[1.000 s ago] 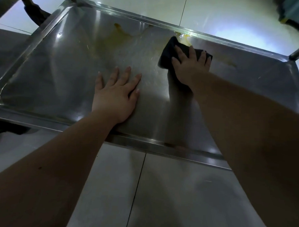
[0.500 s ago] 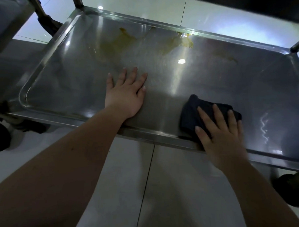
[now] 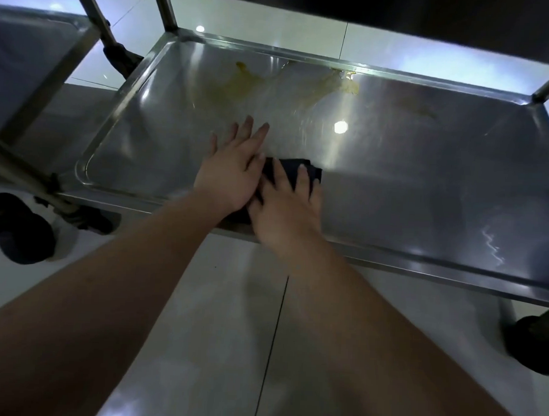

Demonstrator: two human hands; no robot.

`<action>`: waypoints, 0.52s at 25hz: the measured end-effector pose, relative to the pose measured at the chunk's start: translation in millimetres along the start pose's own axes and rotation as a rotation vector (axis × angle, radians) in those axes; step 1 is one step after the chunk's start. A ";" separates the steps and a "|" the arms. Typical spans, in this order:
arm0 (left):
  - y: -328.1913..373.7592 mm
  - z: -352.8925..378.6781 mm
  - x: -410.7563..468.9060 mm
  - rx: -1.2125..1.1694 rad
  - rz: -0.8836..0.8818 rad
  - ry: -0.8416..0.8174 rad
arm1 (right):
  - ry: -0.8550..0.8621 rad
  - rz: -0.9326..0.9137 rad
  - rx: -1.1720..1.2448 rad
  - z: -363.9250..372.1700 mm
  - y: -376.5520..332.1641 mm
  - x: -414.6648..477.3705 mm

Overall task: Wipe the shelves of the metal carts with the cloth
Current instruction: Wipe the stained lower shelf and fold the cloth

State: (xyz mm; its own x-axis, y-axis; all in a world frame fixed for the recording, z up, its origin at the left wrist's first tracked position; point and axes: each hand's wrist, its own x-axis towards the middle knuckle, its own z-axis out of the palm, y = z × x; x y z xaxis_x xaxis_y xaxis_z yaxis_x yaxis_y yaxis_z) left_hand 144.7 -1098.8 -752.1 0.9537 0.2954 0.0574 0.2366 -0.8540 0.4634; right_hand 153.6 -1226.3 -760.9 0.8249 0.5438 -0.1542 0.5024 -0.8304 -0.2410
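Observation:
A stainless steel cart shelf [image 3: 426, 170] fills the middle of the view. Yellowish smears [image 3: 240, 87] mark its far part. A dark cloth [image 3: 286, 167] lies near the shelf's front edge. My right hand [image 3: 282, 208] presses flat on the cloth with straight fingers. My left hand [image 3: 234, 171] rests flat on the shelf, fingers straight, touching the right hand and the cloth's left side. Much of the cloth is hidden under both hands.
A second metal cart [image 3: 31, 59] stands at the left, its upright post [image 3: 96, 14] close by. Dark caster wheels [image 3: 23, 228] sit on the pale tiled floor [image 3: 217, 331]. An upper shelf [image 3: 401, 15] overhangs the far side.
My right hand slid the cloth from the far edge to the front right, then left along the front edge until it met the left hand. The left hand stayed flat on the shelf.

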 end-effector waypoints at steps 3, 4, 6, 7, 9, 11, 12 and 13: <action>31.6 16.4 -8.5 0.039 0.091 -0.001 | 0.200 0.153 0.157 -17.9 59.8 0.5; 42.7 25.0 -7.9 0.104 0.108 -0.045 | 0.179 0.174 0.196 -20.4 75.7 1.5; 54.0 39.6 -9.0 0.279 0.064 -0.111 | 0.082 0.140 0.208 -16.2 88.8 6.1; 52.7 43.8 -12.8 0.353 0.028 -0.121 | 0.070 0.120 0.200 -11.4 89.5 8.5; 43.4 47.9 -28.0 0.428 -0.013 -0.100 | 0.122 0.103 0.171 -3.8 91.6 10.9; 34.8 50.3 -41.9 0.443 -0.025 -0.078 | 0.152 0.103 0.087 0.8 94.8 12.6; 32.3 51.5 -43.2 0.439 -0.039 -0.081 | 0.144 0.117 0.030 3.3 94.4 13.1; 31.2 52.2 -39.6 0.429 -0.059 -0.085 | 0.133 0.140 -0.014 5.4 93.0 13.4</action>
State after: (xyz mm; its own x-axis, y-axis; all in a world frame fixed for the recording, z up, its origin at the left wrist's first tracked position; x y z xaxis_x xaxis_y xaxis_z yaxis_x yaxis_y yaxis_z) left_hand 124.0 -1159.5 -786.1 0.9438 0.3281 -0.0389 0.3299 -0.9425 0.0532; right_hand 210.0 -1295.6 -790.5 0.9133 0.4032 -0.0574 0.3835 -0.8988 -0.2124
